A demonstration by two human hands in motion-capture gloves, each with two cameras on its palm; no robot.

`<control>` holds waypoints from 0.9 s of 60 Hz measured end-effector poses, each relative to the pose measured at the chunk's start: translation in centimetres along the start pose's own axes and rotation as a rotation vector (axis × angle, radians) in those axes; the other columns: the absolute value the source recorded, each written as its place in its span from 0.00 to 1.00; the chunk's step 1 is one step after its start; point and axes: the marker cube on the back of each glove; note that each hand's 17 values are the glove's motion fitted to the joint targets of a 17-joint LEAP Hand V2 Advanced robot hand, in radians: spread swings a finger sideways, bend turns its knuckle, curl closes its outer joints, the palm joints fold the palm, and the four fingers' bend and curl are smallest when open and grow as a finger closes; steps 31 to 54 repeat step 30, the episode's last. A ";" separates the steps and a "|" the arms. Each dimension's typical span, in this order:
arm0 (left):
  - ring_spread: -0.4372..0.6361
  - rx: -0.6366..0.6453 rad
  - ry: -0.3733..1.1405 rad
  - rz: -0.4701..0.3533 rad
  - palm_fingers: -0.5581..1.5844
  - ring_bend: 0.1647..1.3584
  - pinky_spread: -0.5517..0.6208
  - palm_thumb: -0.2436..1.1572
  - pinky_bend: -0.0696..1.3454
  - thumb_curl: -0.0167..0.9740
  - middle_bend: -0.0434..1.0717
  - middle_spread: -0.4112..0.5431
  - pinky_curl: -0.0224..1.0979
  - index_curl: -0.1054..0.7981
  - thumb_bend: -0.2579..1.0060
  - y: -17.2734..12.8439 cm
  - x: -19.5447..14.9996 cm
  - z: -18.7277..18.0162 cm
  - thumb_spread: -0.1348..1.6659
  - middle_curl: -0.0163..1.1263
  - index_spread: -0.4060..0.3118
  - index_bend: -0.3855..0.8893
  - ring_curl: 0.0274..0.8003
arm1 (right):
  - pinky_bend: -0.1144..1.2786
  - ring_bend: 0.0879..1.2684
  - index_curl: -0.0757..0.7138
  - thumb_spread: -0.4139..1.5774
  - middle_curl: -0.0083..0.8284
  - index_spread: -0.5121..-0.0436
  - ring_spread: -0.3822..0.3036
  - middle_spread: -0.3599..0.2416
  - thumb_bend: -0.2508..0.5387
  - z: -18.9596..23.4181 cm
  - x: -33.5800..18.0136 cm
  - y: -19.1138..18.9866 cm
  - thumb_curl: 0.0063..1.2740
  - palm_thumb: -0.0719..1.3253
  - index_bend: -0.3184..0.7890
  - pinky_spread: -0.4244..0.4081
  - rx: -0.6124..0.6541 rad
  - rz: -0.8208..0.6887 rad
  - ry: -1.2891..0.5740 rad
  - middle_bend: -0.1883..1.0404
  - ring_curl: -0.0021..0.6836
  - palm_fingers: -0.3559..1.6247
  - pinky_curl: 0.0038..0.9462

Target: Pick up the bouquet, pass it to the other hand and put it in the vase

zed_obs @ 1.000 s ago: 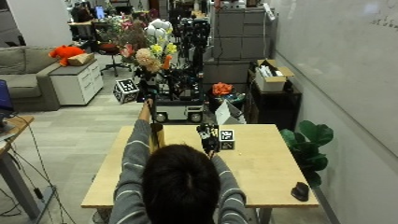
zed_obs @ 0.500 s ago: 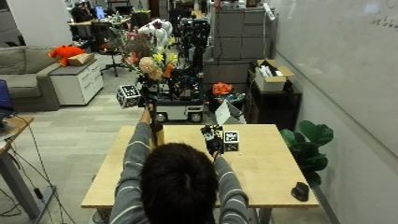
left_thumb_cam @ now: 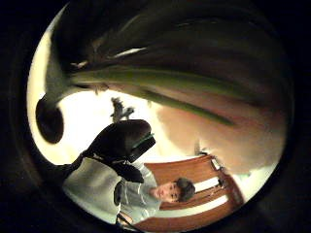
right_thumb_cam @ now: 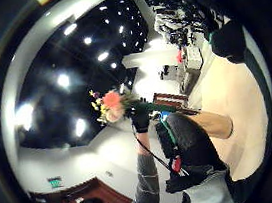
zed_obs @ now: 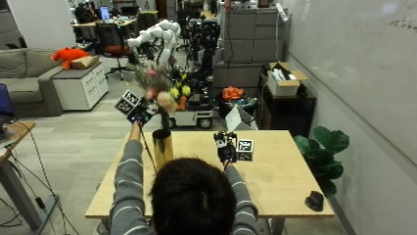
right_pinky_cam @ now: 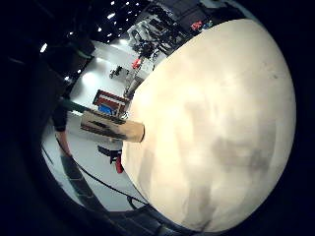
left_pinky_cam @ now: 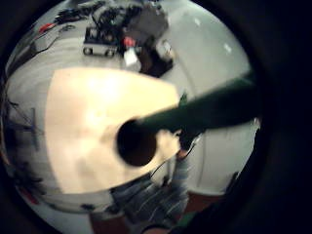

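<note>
Left of frame centre: left hand [zed_obs: 139,113] raised, fingers gripping mixed pink-and-yellow flower bouquet [zed_obs: 163,90] by stems, held directly above tall tan cylindrical vase [zed_obs: 162,147] on pale wooden counter [zed_obs: 273,171], apparently lined up for lowering. Centre: right hand [zed_obs: 226,147] rests low over counter, holding nothing; finger state cannot tell.

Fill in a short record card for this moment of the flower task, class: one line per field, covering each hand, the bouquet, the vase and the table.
left hand: raised, grip closed round the bouquet stems
right hand: over the table, holding nothing
bouquet: held above the vase, stem ends at its mouth
vase: upright near the table's left edge
table: light wood; small dark object near its right front corner
</note>
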 end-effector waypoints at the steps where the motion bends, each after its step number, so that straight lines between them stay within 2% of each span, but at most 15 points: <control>1: 0.46 -0.084 0.004 0.040 0.09 0.44 0.52 0.37 0.45 0.39 0.36 0.52 0.45 0.64 0.13 2.4 -0.2 -0.1 0.53 0.45 0.62 0.31 0.56 | 0.20 0.22 0.50 0.74 0.51 0.61 0.41 0.49 0.29 0.0 0.0 0.2 0.28 0.50 0.42 0.55 -0.003 0.023 -0.006 0.33 0.56 0.64 0.32; 3: 0.54 -0.268 0.030 0.168 0.11 0.41 0.60 0.36 0.42 0.38 0.28 0.61 0.40 0.58 0.15 5.6 -1.0 -0.1 0.52 0.38 0.70 0.30 0.47 | 0.20 0.22 0.50 0.74 0.51 0.61 0.41 0.49 0.29 -0.1 0.5 0.5 0.28 0.50 0.42 0.55 0.003 0.105 0.026 0.33 0.56 0.64 0.31; 5: 0.61 -0.328 0.034 0.243 0.12 0.38 0.66 0.35 0.40 0.38 0.23 0.70 0.36 0.53 0.16 6.7 -2.5 -0.1 0.52 0.33 0.77 0.30 0.41 | 0.20 0.22 0.50 0.74 0.51 0.61 0.41 0.49 0.29 -0.3 0.9 0.8 0.28 0.51 0.42 0.54 0.016 0.173 0.071 0.33 0.56 0.64 0.31; 6: 0.64 -0.285 0.018 0.218 0.12 0.37 0.69 0.35 0.39 0.38 0.21 0.73 0.35 0.51 0.16 6.7 -3.4 -0.1 0.51 0.31 0.79 0.30 0.39 | 0.20 0.22 0.50 0.74 0.51 0.61 0.41 0.49 0.29 -0.4 1.0 0.9 0.28 0.51 0.42 0.54 0.021 0.182 0.082 0.33 0.56 0.64 0.31; 9: 0.72 -0.115 -0.067 -0.007 0.12 0.36 0.76 0.35 0.38 0.38 0.18 0.82 0.32 0.45 0.17 5.9 -6.6 -0.2 0.50 0.27 0.86 0.31 0.36 | 0.20 0.22 0.50 0.74 0.51 0.61 0.41 0.49 0.29 -0.6 1.3 0.8 0.28 0.51 0.42 0.54 0.039 0.164 0.113 0.33 0.56 0.64 0.31; 11: 0.76 -0.064 -0.106 -0.109 0.12 0.35 0.79 0.35 0.37 0.38 0.18 0.86 0.32 0.42 0.17 5.8 -8.5 -0.4 0.50 0.26 0.89 0.31 0.34 | 0.20 0.22 0.50 0.74 0.51 0.61 0.41 0.49 0.29 -0.7 1.2 0.9 0.28 0.51 0.42 0.54 0.047 0.150 0.125 0.33 0.56 0.64 0.31; 13: 0.79 -0.043 -0.118 -0.133 0.12 0.34 0.81 0.35 0.36 0.38 0.18 0.89 0.31 0.40 0.17 6.3 -9.5 -0.5 0.50 0.25 0.92 0.32 0.33 | 0.20 0.21 0.51 0.74 0.51 0.61 0.41 0.49 0.29 -0.6 0.6 1.1 0.28 0.51 0.42 0.54 0.036 0.140 0.101 0.33 0.56 0.64 0.31; 17: 0.84 -0.096 -0.047 -0.036 0.13 0.33 0.86 0.35 0.36 0.38 0.18 0.94 0.30 0.35 0.17 8.5 -9.8 -0.7 0.49 0.24 0.95 0.33 0.32 | 0.20 0.21 0.51 0.74 0.51 0.62 0.41 0.49 0.29 -0.5 -0.6 1.4 0.28 0.51 0.42 0.54 0.017 0.077 0.066 0.33 0.56 0.64 0.30; 20: 0.86 -0.091 -0.023 0.012 0.13 0.32 0.88 0.35 0.35 0.38 0.17 0.96 0.30 0.32 0.17 9.1 -10.2 -1.1 0.49 0.23 0.96 0.33 0.31 | 0.20 0.21 0.51 0.74 0.51 0.62 0.41 0.49 0.29 -0.8 -0.3 1.5 0.28 0.51 0.42 0.54 0.038 0.150 0.141 0.33 0.56 0.64 0.30; 22: 0.88 -0.056 -0.039 -0.010 0.13 0.32 0.89 0.35 0.34 0.37 0.17 0.97 0.29 0.30 0.17 9.4 -10.6 -1.5 0.49 0.23 0.96 0.34 0.31 | 0.20 0.21 0.51 0.74 0.51 0.62 0.41 0.49 0.29 -0.9 -0.3 1.7 0.28 0.51 0.42 0.54 0.045 0.186 0.165 0.33 0.56 0.64 0.30; 23: 0.88 -0.048 -0.044 -0.007 0.13 0.32 0.89 0.35 0.34 0.37 0.17 0.97 0.29 0.29 0.17 9.6 -10.6 -1.7 0.49 0.22 0.96 0.34 0.31 | 0.20 0.21 0.51 0.74 0.51 0.62 0.41 0.49 0.29 -0.8 -0.8 1.7 0.28 0.51 0.42 0.54 0.040 0.164 0.146 0.33 0.56 0.64 0.30; 26: 0.90 -0.020 -0.049 0.104 0.14 0.31 0.90 0.35 0.34 0.37 0.17 0.98 0.29 0.27 0.17 9.6 -10.4 -2.2 0.49 0.22 0.97 0.34 0.30 | 0.20 0.21 0.51 0.74 0.51 0.62 0.41 0.49 0.29 -0.4 -3.0 2.0 0.28 0.51 0.42 0.54 0.000 0.076 0.020 0.33 0.56 0.64 0.30; 27: 0.90 -0.006 -0.059 0.111 0.14 0.31 0.90 0.35 0.33 0.37 0.17 0.99 0.29 0.27 0.17 9.6 -10.5 -2.4 0.49 0.21 0.97 0.34 0.30 | 0.20 0.21 0.51 0.74 0.51 0.62 0.41 0.49 0.29 -0.3 -3.8 2.3 0.28 0.51 0.42 0.54 -0.018 0.073 -0.025 0.33 0.56 0.64 0.30; 29: 0.91 0.008 -0.077 0.063 0.14 0.30 0.91 0.35 0.33 0.37 0.17 0.99 0.29 0.25 0.17 9.7 -11.0 -2.8 0.49 0.21 0.97 0.35 0.30 | 0.20 0.20 0.51 0.74 0.51 0.62 0.41 0.49 0.29 -0.2 -4.8 2.6 0.28 0.51 0.42 0.54 -0.039 0.070 -0.077 0.33 0.56 0.64 0.30; 54: 0.91 -0.004 -0.071 0.066 0.14 0.30 0.91 0.35 0.33 0.37 0.17 0.99 0.29 0.25 0.17 9.6 -11.2 -2.9 0.49 0.21 0.97 0.35 0.30 | 0.20 0.20 0.51 0.74 0.51 0.62 0.41 0.49 0.29 -0.2 -4.9 2.6 0.28 0.51 0.42 0.54 -0.038 0.052 -0.075 0.33 0.56 0.64 0.30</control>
